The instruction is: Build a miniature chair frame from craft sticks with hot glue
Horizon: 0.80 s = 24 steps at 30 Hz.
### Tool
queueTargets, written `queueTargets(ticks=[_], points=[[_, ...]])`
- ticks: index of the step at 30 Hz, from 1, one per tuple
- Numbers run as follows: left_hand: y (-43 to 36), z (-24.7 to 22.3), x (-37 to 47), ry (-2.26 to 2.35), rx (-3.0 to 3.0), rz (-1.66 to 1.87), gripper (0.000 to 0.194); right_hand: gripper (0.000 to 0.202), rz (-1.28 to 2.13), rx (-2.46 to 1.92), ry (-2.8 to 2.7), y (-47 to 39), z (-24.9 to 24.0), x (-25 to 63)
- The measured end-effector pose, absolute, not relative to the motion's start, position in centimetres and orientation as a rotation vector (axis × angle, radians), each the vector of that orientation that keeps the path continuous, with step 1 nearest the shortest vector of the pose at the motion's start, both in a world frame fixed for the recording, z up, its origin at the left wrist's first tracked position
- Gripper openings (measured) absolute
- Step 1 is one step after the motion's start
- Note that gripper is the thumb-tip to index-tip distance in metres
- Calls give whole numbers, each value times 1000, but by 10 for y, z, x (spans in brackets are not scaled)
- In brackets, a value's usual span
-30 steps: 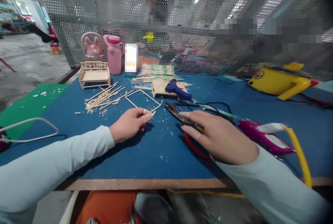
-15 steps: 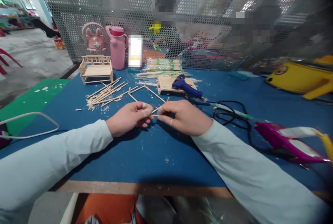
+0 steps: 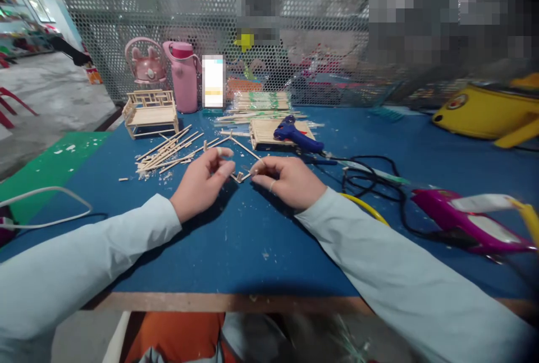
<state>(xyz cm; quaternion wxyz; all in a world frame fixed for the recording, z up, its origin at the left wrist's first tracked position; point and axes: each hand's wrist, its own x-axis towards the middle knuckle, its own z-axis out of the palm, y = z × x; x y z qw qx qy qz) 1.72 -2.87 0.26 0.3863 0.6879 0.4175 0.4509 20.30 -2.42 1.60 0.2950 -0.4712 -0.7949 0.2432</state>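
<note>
A frame of thin wooden sticks (image 3: 245, 146) lies on the blue table, with its near corner between my hands. My left hand (image 3: 206, 178) is at the left of that corner, thumb and fingers apart. At the right of the corner, my right hand (image 3: 292, 180) has its thumb and fingertips close together around the end of a stick. Loose sticks (image 3: 168, 152) lie in a pile at the back left. Behind them stands a small bench made of sticks (image 3: 151, 118). A blue glue gun (image 3: 298, 135) rests on a flat stick-built piece (image 3: 261, 134).
Packaged sticks (image 3: 261, 101), a lit phone (image 3: 214, 82) and a pink bottle (image 3: 184, 79) stand along the mesh partition. To the right are a black cable (image 3: 370, 197), a magenta tool (image 3: 458, 219) and a yellow bag (image 3: 471, 113). A white cable loops at the left.
The near corner of the stick frame has come down onto the table. My left hand has moved left and up and opened off the sticks. My right hand has shifted slightly left.
</note>
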Motion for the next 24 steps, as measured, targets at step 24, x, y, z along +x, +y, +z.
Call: queueTargets(ticks=[24], points=[[-9, -10, 22, 1096, 2167, 883, 59, 15, 748, -1365, -2050, -10, 3, 198]])
